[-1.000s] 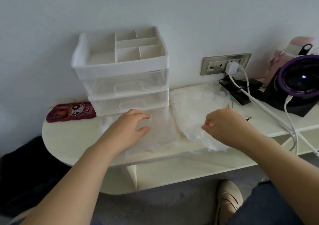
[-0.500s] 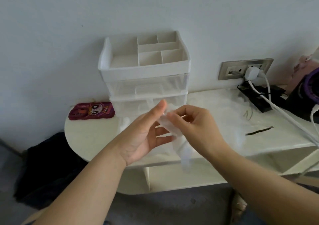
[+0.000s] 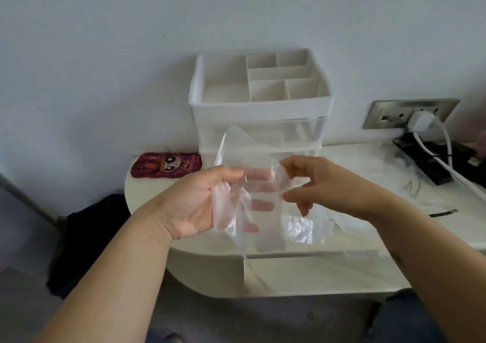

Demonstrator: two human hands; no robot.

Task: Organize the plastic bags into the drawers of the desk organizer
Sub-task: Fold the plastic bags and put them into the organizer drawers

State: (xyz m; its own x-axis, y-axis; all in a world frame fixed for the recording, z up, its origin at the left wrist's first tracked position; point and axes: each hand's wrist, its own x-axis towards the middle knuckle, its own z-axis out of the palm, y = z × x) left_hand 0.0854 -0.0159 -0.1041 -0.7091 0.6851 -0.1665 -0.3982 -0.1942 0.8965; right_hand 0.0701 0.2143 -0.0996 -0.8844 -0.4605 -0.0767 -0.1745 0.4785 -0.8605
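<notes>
- Head view: I see a white desk [image 3: 147, 192] with a rounded left end, set against a plain pale wall. A dark cloth heap [image 3: 86, 237] lies on the floor at lower left.
- Desk organizer [image 3: 260, 111] stands at centre frame by the wall, with a divided tray on top and clear drawers beneath.
- Red cartoon phone case [image 3: 167, 168] lies just left of it. Wall socket [image 3: 394, 113] with a white plug [image 3: 420, 121] is at right.
- Plastic bag [image 3: 263, 227] is held above the desk's front edge, before the drawers. I read its long axis as near vertical in frame, with one corner pointing up and the lower end hanging.
- Left hand [image 3: 200, 200] is palm up, its thumb pinching the film against the fingers behind.
- Right hand [image 3: 315, 182] is curled, pinching the bag's upper edge.
</notes>
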